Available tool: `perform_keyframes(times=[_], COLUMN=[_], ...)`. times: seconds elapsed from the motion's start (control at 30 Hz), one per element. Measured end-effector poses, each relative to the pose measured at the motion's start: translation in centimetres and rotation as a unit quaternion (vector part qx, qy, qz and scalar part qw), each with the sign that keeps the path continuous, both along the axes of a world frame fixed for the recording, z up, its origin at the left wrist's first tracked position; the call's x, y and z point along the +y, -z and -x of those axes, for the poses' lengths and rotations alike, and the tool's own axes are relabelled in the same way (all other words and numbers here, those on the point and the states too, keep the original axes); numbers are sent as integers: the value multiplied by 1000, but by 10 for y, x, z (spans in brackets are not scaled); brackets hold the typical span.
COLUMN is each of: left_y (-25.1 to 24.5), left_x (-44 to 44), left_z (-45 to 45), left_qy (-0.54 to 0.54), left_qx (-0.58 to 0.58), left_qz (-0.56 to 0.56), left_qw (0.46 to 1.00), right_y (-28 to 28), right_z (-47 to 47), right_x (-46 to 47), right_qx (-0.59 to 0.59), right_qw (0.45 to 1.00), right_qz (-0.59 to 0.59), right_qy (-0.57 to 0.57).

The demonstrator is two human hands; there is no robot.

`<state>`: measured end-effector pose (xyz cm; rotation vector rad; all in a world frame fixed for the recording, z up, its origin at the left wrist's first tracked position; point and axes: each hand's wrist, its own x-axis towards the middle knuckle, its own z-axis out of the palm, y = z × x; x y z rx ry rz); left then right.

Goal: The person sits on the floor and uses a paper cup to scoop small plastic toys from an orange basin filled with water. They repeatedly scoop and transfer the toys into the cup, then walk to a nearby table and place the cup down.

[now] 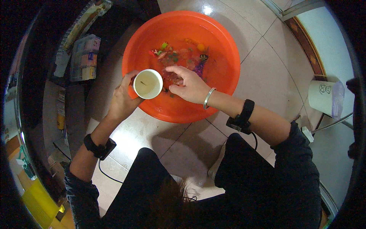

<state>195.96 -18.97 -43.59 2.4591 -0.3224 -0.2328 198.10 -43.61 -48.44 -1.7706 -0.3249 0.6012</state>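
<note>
My left hand (123,98) grips a white cup (148,96) near the left front rim of a large orange plastic basin (226,94). Pale liquid stands in the cup, with a small dark sliver-like thing (143,83) in it. To the right of the cup, my right hand (191,84) is over the basin, thumb and index finger apart; its other fingers are partly hidden. Small colourful objects lie in the basin's water, among them a green piece (164,45), an orange ball (201,47) and a purple figure with a dark top (199,67).
The basin stands on a tiled floor (257,71) in front of my knees. At left, a dark cabinet holds a clear plastic box (84,58). A white bin (320,93) with a drawn face is by the right wall. Cables hang from both wrist straps.
</note>
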Motion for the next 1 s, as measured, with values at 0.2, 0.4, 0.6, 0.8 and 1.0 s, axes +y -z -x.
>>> perform_keyframes(times=[0.2,0.4,0.6,0.8,1.0], left_y=[0,0,-2,0,2], left_x=[2,2,1,4,4], left_z=[-2,-3,-3,-3,-3], left_qy=[-4,6,8,13,13], left_qx=[-8,-17,-13,-13,-8], left_qz=[-2,-12,-21,-32,-29], left_qw=[1000,1000,1000,999,999], right_y=[0,0,1,2,-4], right_z=[-1,-1,-1,-1,-1], right_x=[-1,-2,-3,-3,-3], right_qx=[0,-4,-9,-8,-100], right_qw=[1000,1000,1000,1000,986], right_qz=[-24,-16,-19,-21,42], right_qy=[-11,-9,-7,-15,-123])
